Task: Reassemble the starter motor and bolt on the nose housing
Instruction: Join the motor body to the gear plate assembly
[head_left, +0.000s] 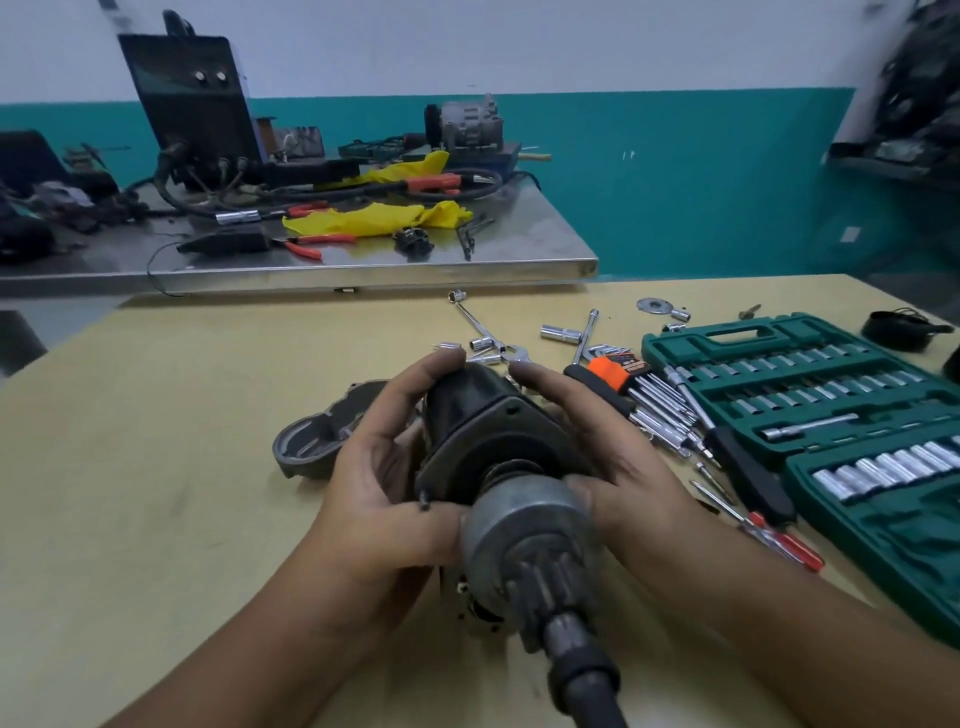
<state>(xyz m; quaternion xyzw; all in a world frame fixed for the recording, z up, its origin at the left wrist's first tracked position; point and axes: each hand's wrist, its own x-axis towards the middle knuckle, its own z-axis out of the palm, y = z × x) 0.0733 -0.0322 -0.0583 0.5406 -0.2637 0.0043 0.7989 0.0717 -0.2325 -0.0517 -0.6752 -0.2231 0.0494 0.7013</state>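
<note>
Black and grey metal fills the middle of the view: the starter motor (483, 441) is held up over the yellow-tan table (182, 441), its black body pointing away and its grey drive end with the toothed pinion (540, 582) pointing back toward the camera. The left hand (379, 467) curls round the motor's left side, fingertips on the far end of the body and thumb beside the flange. The right hand (613, 457) clasps the motor's right side, fingers laid along the body and thumb pressed against the grey drive end. Just left of the motor, partly behind the left hand, the dark cast nose housing (317, 441) lies on the table, apart from the motor. Right of the motor lie a set of hex keys (639, 389) in an orange holder and, farther right, an open green socket case (831, 405). Beyond the motor, loose sockets (561, 333) and a wrench are scattered. Behind those stands a steel bench (519, 249) with yellow cloth (374, 218) and red-handled pliers (311, 243).
</note>
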